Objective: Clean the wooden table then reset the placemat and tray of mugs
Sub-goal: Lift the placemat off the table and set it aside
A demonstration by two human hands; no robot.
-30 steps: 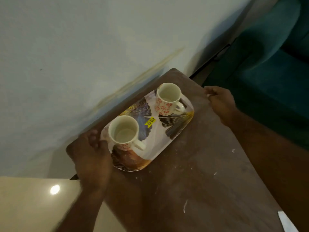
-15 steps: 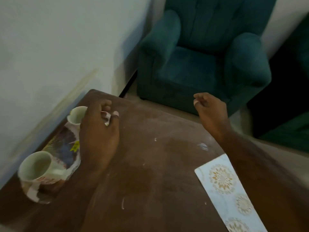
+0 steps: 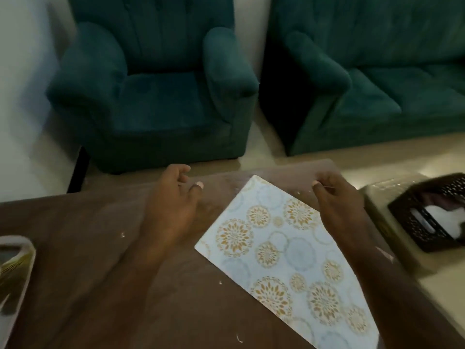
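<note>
Since a moment ago both of my hands have come off the tray and swung over to the far side of the table (image 3: 105, 285), and the placemat (image 3: 284, 258), then only a corner at the edge, now lies full before me. From my head view it rests flat on the wood, askew, its long axis running from the far corner between my hands down toward my near right. My right hand (image 3: 337, 197) hovers over its far right edge, fingers curled and pinched together, though whether they have the mat I cannot tell. My left hand (image 3: 173, 205) hangs loosely half-open and empty, just left of the far corner, so the right is nearer. White crumbs (image 3: 122, 234) are scattered on the wood, so cleaning looks undone. The tray (image 3: 18, 270) shows only as a blurred rim at the left edge, its mugs out of sight. Right of the table sits a dark basket (image 3: 412, 220) with something pale inside that I cannot make out.
</note>
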